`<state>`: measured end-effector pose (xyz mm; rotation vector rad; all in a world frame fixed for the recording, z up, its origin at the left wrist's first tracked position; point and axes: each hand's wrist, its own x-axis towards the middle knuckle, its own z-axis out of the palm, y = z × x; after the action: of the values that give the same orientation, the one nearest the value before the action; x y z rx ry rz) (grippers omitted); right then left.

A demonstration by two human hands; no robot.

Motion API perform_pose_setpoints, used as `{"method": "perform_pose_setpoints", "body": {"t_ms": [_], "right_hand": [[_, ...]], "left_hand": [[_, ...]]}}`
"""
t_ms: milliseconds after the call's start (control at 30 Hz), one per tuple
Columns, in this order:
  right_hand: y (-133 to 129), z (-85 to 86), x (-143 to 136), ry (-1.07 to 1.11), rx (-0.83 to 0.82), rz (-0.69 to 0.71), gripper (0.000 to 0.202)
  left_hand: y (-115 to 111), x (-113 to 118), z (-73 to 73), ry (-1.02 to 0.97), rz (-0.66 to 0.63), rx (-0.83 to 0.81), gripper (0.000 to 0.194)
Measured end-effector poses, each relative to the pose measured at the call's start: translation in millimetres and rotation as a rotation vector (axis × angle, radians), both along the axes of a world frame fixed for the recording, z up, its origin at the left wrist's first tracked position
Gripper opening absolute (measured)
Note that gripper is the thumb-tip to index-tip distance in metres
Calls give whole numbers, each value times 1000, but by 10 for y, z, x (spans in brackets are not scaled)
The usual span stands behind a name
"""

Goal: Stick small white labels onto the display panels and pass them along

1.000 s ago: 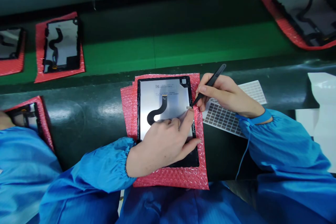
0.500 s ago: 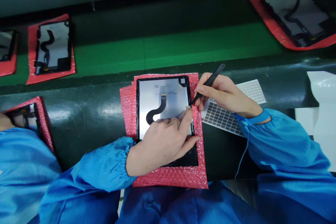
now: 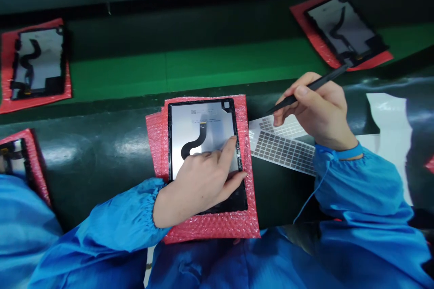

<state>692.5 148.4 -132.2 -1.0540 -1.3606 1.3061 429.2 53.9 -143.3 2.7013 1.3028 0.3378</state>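
Note:
A tablet-like panel (image 3: 217,131) with a silver back and black frame lies on pink bubble wrap (image 3: 230,226) in front of me. A curved black ribbon cable (image 3: 198,141) runs across its silver face. My left hand (image 3: 200,180) rests on the panel's lower right part, index finger and thumb spread apart, with the index fingertip at the right edge. Black tweezers (image 3: 312,86) are pinched in my right hand (image 3: 318,108), held above the sticker sheets with their tips pointing left. The sheet of small dark squares (image 3: 283,149) lies right of the bubble wrap.
A second, paler sticker sheet (image 3: 291,127) lies behind the first. Similar panels on pink wrap sit at the back left (image 3: 42,63) and back right (image 3: 344,29). Another panel (image 3: 16,158) is beside a neighbour's blue sleeve (image 3: 25,212). White paper (image 3: 393,135) lies at the right.
My right hand has moved right with the tweezers, away from the panel's edge to above the sheets. My left hand stays on the panel. The whole view has shifted, and the distant panels appear further left.

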Motion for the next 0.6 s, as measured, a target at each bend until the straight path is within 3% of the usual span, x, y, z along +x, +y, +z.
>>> {"method": "perform_pose_setpoints", "body": {"t_ms": [233, 367, 600], "right_hand": [[-139, -330, 373, -179, -73, -121, 27], [-115, -495, 357, -205, -93, -85, 28], [-60, -585, 324, -188, -137, -60, 34]], "left_hand": [[11, 6, 10, -6, 2, 19, 62], [3, 13, 9, 8, 13, 26, 62], [-9, 14, -5, 16, 16, 39, 61]]}}
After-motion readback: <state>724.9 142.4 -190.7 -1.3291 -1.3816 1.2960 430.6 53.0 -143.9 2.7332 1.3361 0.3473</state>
